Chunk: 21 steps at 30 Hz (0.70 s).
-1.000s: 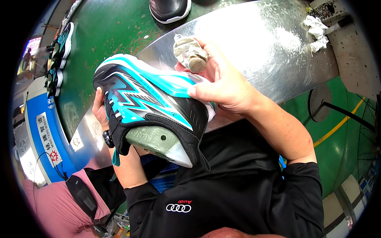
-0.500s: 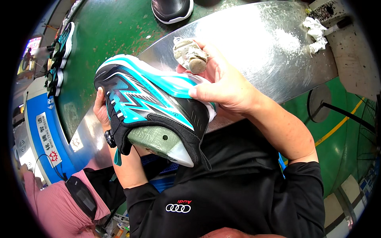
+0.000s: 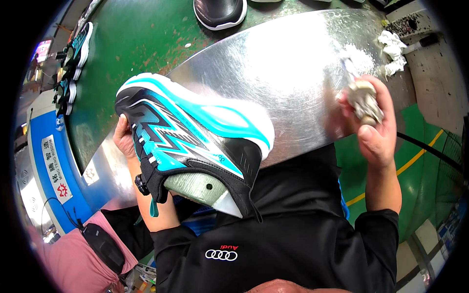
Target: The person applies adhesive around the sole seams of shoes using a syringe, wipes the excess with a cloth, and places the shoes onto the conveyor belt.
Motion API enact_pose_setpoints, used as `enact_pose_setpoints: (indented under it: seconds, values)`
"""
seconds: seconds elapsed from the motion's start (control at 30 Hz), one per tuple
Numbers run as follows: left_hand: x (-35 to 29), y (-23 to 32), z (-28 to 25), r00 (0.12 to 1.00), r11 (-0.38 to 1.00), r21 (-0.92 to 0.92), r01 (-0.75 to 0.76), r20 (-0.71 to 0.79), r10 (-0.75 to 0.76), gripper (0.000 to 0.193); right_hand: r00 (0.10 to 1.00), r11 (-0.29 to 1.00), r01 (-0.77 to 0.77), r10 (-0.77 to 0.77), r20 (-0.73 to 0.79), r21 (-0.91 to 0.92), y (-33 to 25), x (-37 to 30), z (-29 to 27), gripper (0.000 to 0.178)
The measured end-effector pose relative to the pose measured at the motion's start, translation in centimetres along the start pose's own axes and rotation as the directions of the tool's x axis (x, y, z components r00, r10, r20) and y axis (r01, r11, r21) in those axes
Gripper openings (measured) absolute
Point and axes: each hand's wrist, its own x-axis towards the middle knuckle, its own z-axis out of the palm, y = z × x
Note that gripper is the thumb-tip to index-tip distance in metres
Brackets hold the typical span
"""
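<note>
Frame centre: holds turquoise-and-black sneaker point(image 3: 195, 132) on green shoe last point(image 3: 195, 188) near the toe in left hand point(image 3: 125, 139); risks a drop through one-handed support. Frame right: grips blurred cloth-wrapped tool point(image 3: 362, 100) in right hand point(image 3: 381, 136); risks scuffing through careless contact.

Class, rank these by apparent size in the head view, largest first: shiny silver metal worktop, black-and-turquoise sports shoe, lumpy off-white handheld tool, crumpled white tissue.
1. Shiny silver metal worktop
2. Black-and-turquoise sports shoe
Not ranked: lumpy off-white handheld tool and crumpled white tissue look alike in size, and the tool is partly covered.
</note>
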Motion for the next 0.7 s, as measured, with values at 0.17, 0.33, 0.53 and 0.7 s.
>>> enact_pose_setpoints:
  seconds: [0.17, 0.33, 0.53, 0.7]
  values:
    - [0.8, -0.3, -1.0, 1.000, 1.000, 0.005, -0.011, 0.003, 0.011, 0.041, 0.988, 0.964, 0.012, -0.052, -0.146, -0.264, 0.1, -2.3, -3.2, 0.073]
    - [0.3, 0.4, -0.9, 0.999, 0.999, 0.051, -0.008, -0.035, 0.010, 0.040, 0.997, 0.930, -0.068, 0.055, -0.046, -0.362, -1.2, -3.3, -3.5, 0.064]
    - [0.6, 0.0, -1.7, 1.000, 0.999, 0.040, -0.011, -0.023, 0.012, 0.041, 0.991, 0.998, -0.066, 0.067, 0.114, -0.012, -2.9, -5.4, -1.5, 0.083]
    - [1.4, 0.1, -2.3, 1.000, 1.000, 0.022, -0.006, -0.014, 0.006, 0.043, 0.857, 0.893, -0.050, -0.192, 0.478, 0.447, -1.5, -2.5, 1.1, 0.081]
